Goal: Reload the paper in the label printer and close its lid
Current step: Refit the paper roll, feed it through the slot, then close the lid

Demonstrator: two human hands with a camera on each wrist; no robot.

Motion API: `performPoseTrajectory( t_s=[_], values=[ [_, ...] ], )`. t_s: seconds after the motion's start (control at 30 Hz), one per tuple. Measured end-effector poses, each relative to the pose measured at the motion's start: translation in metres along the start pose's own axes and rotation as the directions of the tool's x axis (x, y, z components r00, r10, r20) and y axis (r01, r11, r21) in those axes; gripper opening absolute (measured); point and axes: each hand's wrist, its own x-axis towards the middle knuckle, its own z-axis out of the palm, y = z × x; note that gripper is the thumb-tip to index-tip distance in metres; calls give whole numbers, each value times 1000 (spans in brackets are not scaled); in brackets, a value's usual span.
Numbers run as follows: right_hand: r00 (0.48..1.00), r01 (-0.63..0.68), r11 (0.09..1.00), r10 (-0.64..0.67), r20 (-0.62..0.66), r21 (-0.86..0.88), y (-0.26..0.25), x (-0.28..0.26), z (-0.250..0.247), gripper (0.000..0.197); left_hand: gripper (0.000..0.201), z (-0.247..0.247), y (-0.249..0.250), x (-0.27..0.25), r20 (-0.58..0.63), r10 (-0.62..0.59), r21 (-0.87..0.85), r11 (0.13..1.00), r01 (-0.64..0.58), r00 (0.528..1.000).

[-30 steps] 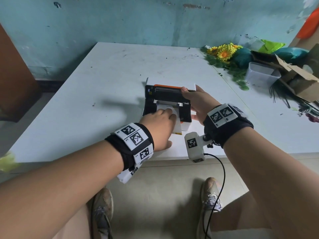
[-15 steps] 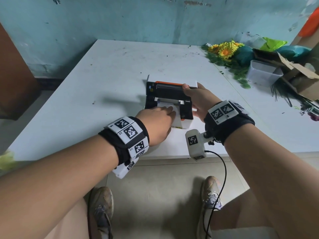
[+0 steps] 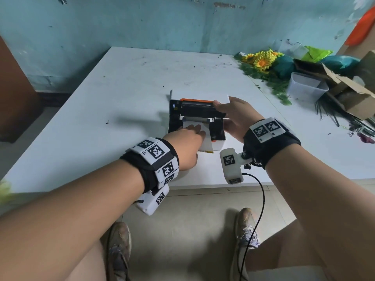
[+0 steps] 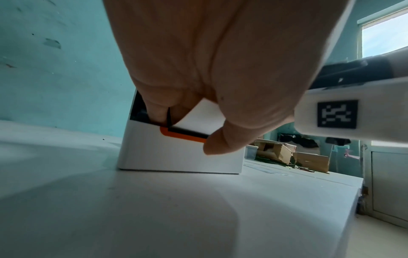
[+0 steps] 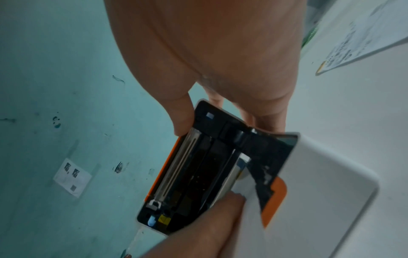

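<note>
The white label printer (image 3: 218,141) stands near the front edge of the white table (image 3: 121,94), its black-lined lid (image 3: 197,110) with an orange edge tilted up and open. My right hand (image 3: 220,105) grips the lid's right end, thumb (image 5: 183,120) on the inner face and the other fingers behind it. My left hand (image 3: 197,132) lies over the open bay and pinches the white label paper (image 3: 207,141), which hangs out over the printer's front. From the left wrist, that paper (image 4: 198,117) sits between my thumb and curled fingers. The roll inside is hidden.
At the table's far right lie yellow artificial flowers (image 3: 261,60), a clear plastic tub (image 3: 306,89) and a torn cardboard box (image 3: 351,94). The table's front edge (image 3: 213,185) runs just under my wrists. A teal wall stands behind the table.
My left hand has slid slightly further in over the paper towards the open bay. My right hand keeps the same hold on the raised lid.
</note>
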Motion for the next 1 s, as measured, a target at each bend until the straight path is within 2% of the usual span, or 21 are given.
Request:
performPoseTrajectory(
  t_s=[0.1, 0.23, 0.27, 0.33, 0.47, 0.57, 0.63, 0.7, 0.8, 0.9, 1.0],
  values=[
    [1000, 10, 999, -10, -5, 38, 1, 0, 0, 32, 48, -1, -4, 6, 2, -21, -3, 1000, 21, 1000],
    [999, 28, 1000, -28, -46, 3, 1, 6, 6, 45, 59, -3, -11, 10, 5, -23, -42, 999, 23, 1000],
    [997, 23, 1000, -23, -78, -8, 0, 8, 7, 41, 59, -5, -13, 10, 7, -26, -64, 998, 27, 1000],
    [992, -6, 1000, 7, -124, 7, 2, 14, 7, 57, 56, -8, -16, 9, -11, -24, -113, 993, 23, 1000],
    [992, -8, 999, 3, -127, -38, 2, 19, 6, 64, 55, -9, -20, 6, -15, -21, -157, 987, 18, 1000],
    [997, -47, 998, 50, -60, 45, 0, 22, 3, 46, 53, -8, -18, 3, -34, -13, -161, 987, 8, 999],
    [997, -63, 986, 68, -22, 156, -2, 21, 4, 20, 52, -7, -16, 1, -49, -1, -144, 990, -6, 999],
    [997, -66, 977, 71, -16, 201, -2, 21, 4, 22, 51, -7, -13, 0, -49, 4, -117, 993, -10, 999],
    [998, -53, 984, 56, -13, 168, -1, 19, 6, 22, 51, -5, -11, 0, -40, 2, -75, 997, -5, 999],
    [999, -38, 986, 40, -10, 160, 1, 21, 6, 15, 48, -2, -8, 0, -36, -11, -69, 998, 8, 999],
    [999, -33, 988, 34, -10, 151, 2, 23, 5, 15, 53, -2, -3, 0, -28, -25, -59, 998, 23, 999]
  ],
)
